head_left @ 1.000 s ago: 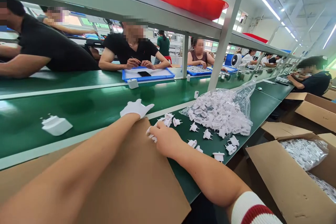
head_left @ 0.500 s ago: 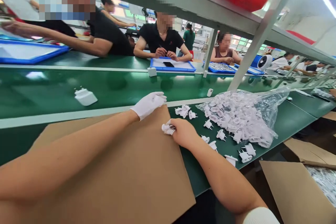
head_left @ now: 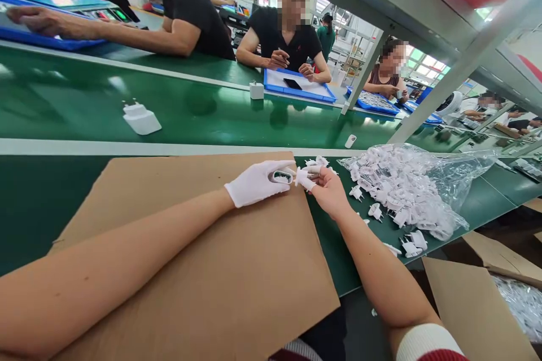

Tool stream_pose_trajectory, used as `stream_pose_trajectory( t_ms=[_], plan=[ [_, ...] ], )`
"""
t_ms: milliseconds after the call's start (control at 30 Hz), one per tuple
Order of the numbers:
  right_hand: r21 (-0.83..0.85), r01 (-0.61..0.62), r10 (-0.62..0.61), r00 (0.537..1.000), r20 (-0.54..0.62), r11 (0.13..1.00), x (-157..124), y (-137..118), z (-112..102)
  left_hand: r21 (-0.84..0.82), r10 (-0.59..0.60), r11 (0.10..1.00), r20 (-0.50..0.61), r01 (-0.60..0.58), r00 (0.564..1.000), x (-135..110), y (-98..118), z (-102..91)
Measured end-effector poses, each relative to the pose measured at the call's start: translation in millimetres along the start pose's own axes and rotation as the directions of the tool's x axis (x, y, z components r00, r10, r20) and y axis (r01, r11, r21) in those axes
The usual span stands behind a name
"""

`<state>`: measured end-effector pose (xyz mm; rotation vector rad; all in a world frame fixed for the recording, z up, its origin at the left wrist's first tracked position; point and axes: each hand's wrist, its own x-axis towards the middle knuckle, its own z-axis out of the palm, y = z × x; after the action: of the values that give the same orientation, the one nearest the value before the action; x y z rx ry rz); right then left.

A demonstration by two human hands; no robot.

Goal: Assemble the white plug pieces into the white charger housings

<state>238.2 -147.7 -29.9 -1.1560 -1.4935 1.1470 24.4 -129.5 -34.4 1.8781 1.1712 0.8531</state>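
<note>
My left hand [head_left: 249, 185], in a white glove, is closed around a white charger housing [head_left: 280, 176]. The housing's open end faces right and shows a circuit board inside. Close to that end, my right hand [head_left: 332, 192], with white covers on some fingertips, pinches a white plug cap [head_left: 302, 178] with metal pins. Whether the cap touches the housing I cannot tell. Both hands are over the right edge of a flat cardboard sheet [head_left: 203, 271]. Just right of them, several loose plug caps [head_left: 375, 212] lie beside a clear plastic bag [head_left: 461, 177] full of the same caps.
A finished-looking white charger [head_left: 143, 119] lies on the green belt [head_left: 190, 118], with another charger [head_left: 256, 90] farther back. Slanted metal posts [head_left: 440, 84] stand behind the bag. An open cardboard box [head_left: 474, 299] is at lower right. Co-workers sit across, behind blue trays [head_left: 300, 90].
My left hand now shows the charger housing with its open end turned right. My right hand has brought the plug cap up close to it. The camera view has tilted and shifted.
</note>
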Motion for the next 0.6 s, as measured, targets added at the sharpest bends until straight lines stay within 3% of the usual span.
stream_pose_trajectory(
  t_ms=[133,267,467,600],
  plan=[
    [0.067,-0.084,0.083,0.997,0.005,0.994,-2,-3,2,0.256,-0.033,0.965,-0.09,0.056,0.995,4,-3,-0.5],
    [0.082,-0.064,0.067,0.997,-0.038,0.995,-1,-2,2,0.284,-0.1,0.951,-0.081,0.119,0.992,4,-6,3.9],
    [-0.263,0.134,-0.179,0.971,-0.158,0.955,-7,-10,4,0.15,-0.105,0.982,-0.082,0.117,0.991,0,1,11.5],
    [-0.477,0.295,-0.359,0.932,-0.047,0.828,-15,-21,6,0.077,-0.132,0.988,-0.078,0.138,0.988,1,2,13.6]
  ],
)
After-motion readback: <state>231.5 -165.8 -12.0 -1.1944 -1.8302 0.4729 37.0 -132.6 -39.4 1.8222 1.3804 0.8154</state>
